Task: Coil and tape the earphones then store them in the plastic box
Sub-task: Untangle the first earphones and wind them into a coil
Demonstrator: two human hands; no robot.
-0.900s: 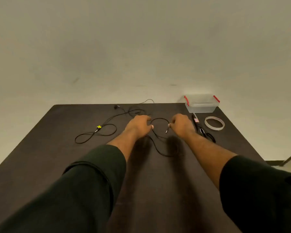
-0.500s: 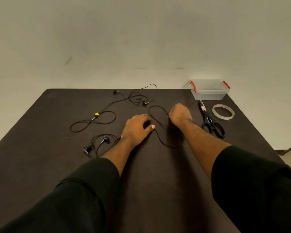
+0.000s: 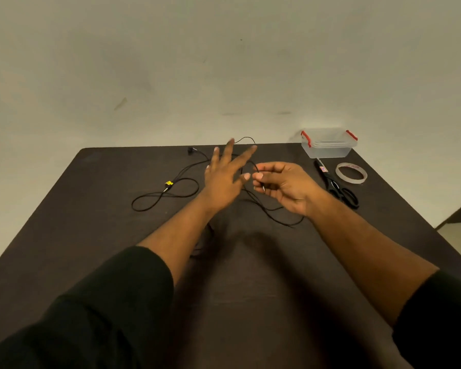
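Earphones (image 3: 168, 194) are sprawled in loose black loops over the far middle of the dark bench (image 3: 91, 235), yellow tag on the cord. Right hand (image 3: 282, 186) is raised above the bench, fingers curled, pinching the cord near what looks like its plug end. Left hand (image 3: 224, 177) hovers just beside it, fingers spread and straight, gripping nothing. Plastic box (image 3: 328, 143) with red clips sits at the far right corner, lid on. Scissors (image 3: 336, 186) and tape roll (image 3: 351, 173) lie side by side just in front of it.
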